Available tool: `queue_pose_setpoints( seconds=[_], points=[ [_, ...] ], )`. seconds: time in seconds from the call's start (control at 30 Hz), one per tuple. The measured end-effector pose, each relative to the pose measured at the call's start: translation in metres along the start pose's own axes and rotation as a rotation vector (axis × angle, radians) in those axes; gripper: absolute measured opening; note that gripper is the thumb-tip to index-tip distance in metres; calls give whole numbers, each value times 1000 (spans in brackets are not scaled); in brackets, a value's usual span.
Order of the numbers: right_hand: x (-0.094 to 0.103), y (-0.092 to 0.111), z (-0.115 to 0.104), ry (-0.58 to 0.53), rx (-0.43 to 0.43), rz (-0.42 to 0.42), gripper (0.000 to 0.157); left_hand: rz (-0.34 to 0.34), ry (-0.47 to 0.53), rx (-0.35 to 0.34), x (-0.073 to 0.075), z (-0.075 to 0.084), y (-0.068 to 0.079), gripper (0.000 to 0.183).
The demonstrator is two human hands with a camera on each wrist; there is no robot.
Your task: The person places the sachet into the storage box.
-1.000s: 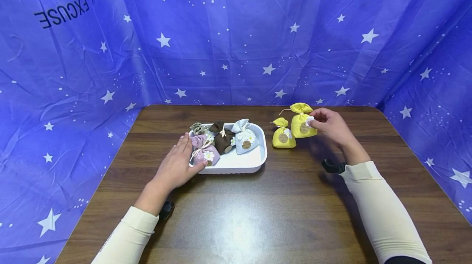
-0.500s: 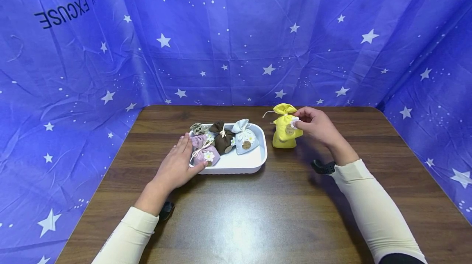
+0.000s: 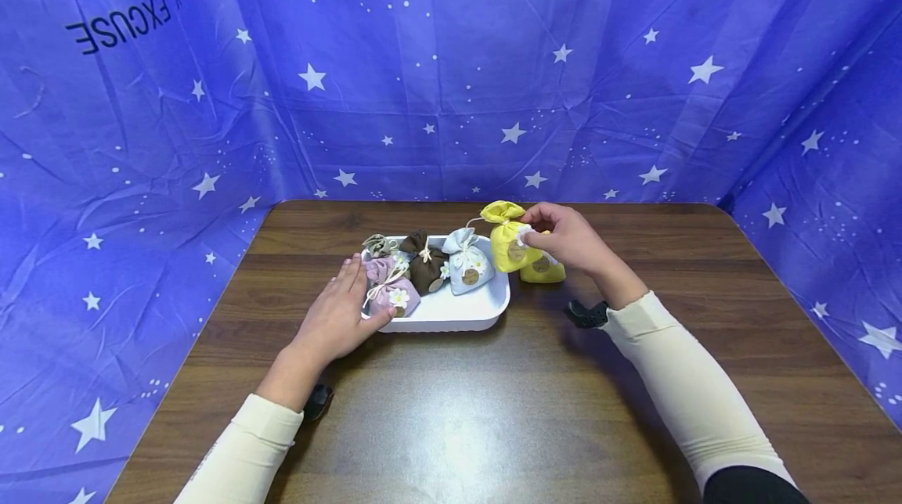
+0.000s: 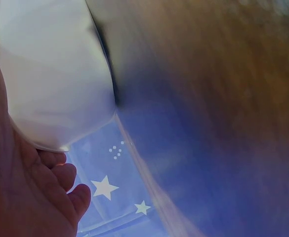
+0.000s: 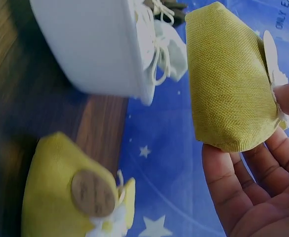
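Observation:
My right hand (image 3: pixel 571 236) pinches a yellow drawstring pouch (image 3: pixel 510 242) by its side, above the right rim of a white tray (image 3: pixel 451 325). In the right wrist view the held pouch (image 5: pixel 233 79) hangs clear of the tray's wall, with thumb and fingers on it. Another yellow pouch (image 3: pixel 543 271) stands on the table, partly hidden behind the held one. My left hand (image 3: pixel 338 315) rests against the tray's left end, fingers straight, thumb over the front rim. Inside the tray sit a pale blue pouch (image 3: pixel 470 265), a brown pouch (image 3: pixel 427 273) and pink pouches (image 3: pixel 395 293).
A grey-green pouch (image 3: pixel 379 244) lies at the tray's back left corner. The wooden table (image 3: pixel 451 410) ends at a blue star-printed curtain (image 3: pixel 437 97), which also hangs along both sides.
My right hand has carried the yellow pouch leftward, past the standing yellow pouch to the tray's right rim. The left hand and tray have stayed in place.

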State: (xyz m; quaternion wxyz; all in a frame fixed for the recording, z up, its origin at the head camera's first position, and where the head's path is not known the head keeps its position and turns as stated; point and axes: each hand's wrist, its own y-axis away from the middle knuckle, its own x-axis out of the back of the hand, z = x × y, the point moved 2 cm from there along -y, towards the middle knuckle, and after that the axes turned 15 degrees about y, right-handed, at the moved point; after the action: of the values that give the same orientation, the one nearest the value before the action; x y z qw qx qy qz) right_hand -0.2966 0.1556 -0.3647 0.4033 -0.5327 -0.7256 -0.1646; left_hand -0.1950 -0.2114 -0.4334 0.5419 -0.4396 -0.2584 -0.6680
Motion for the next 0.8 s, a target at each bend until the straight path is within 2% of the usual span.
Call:
queue_pose_setpoints(
  seconds=[0.23, 0.53, 0.8],
  points=[
    [-10, -6, -17, -31, 26, -47, 20, 1, -1, 0, -1, -1, 0, 99],
    [-23, -15, -37, 12, 55, -120, 19, 13, -6, -6, -1, -1, 0, 98],
    [-35, -23, -56, 129, 104, -186, 20, 1, -7, -2, -1, -1, 1, 100]
  ],
)
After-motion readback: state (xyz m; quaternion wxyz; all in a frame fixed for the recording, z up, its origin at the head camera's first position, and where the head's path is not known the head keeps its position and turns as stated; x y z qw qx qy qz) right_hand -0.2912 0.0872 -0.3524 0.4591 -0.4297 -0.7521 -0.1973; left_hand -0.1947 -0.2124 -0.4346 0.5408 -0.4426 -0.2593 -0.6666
